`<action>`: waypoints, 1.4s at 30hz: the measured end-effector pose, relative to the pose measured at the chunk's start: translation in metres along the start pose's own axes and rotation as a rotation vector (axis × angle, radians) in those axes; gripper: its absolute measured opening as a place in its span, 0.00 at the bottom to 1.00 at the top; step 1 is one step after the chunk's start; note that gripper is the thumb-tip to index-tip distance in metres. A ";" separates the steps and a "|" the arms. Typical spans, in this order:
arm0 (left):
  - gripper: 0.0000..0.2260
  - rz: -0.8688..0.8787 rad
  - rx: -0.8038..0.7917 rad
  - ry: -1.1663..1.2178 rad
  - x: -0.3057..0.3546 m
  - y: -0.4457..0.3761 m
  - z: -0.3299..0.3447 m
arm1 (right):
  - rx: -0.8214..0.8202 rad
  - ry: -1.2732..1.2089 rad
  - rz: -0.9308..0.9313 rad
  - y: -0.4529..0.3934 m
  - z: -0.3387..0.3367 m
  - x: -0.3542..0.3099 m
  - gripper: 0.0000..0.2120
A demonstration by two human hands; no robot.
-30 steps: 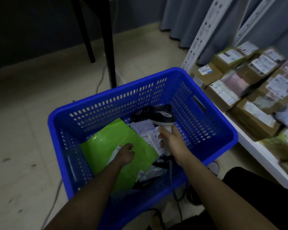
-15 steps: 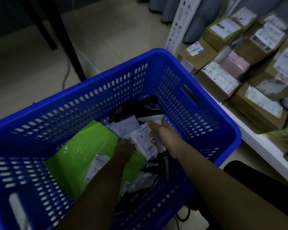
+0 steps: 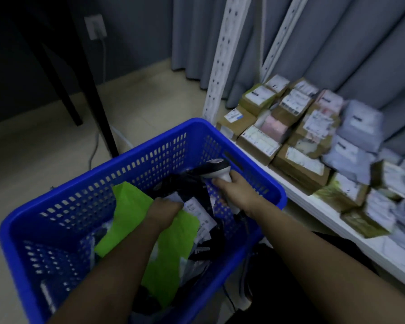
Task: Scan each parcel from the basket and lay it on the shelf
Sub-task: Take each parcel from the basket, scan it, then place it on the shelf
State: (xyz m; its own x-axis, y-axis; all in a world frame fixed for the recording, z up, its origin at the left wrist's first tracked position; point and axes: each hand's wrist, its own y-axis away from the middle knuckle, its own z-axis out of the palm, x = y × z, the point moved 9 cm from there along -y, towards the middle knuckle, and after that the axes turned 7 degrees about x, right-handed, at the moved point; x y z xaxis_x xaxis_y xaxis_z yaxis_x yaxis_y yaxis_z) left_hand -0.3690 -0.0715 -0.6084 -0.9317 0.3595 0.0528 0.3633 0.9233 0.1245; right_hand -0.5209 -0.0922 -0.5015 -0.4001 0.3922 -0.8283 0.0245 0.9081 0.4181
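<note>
A blue perforated basket (image 3: 150, 146) stands on the floor in front of me, holding a bright green mailer (image 3: 131, 206), a black bag (image 3: 187, 185) and white-labelled parcels (image 3: 200, 213). My left hand (image 3: 161, 212) is down inside the basket with its fingers closed on a grey-white parcel at the edge of the green mailer. My right hand (image 3: 235, 190) grips the handle of a white and black barcode scanner (image 3: 216, 168), held over the basket's right side.
A low white shelf (image 3: 337, 220) to the right carries several brown boxes (image 3: 299, 164) and grey mailers (image 3: 358, 127). White perforated uprights (image 3: 222, 66) rise before grey curtains. A black table leg (image 3: 89, 94) stands beyond the basket. A wall socket (image 3: 95, 26) sits high on the wall.
The scanner has come up out of the parcels and to the right. My left hand has closed on a parcel, and the green mailer has been pushed up and crumpled.
</note>
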 end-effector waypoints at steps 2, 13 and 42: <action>0.14 -0.035 0.046 -0.016 0.010 0.001 -0.049 | 0.036 0.053 -0.068 0.022 -0.023 -0.020 0.09; 0.04 0.063 0.758 0.422 0.127 0.043 -0.371 | 0.476 -0.197 -0.383 0.193 -0.208 -0.124 0.09; 0.04 0.610 0.574 0.943 0.506 -0.053 -0.537 | 1.265 -0.425 -0.493 0.374 -0.566 -0.029 0.16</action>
State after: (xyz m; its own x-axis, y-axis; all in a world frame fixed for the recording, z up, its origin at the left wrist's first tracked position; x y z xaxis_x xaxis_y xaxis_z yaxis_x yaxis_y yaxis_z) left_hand -0.8579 -0.0107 -0.0562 -0.1626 0.7294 0.6645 0.4575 0.6524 -0.6042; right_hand -1.0190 0.1527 -0.1101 -0.3124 -0.1896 -0.9308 0.8454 0.3914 -0.3635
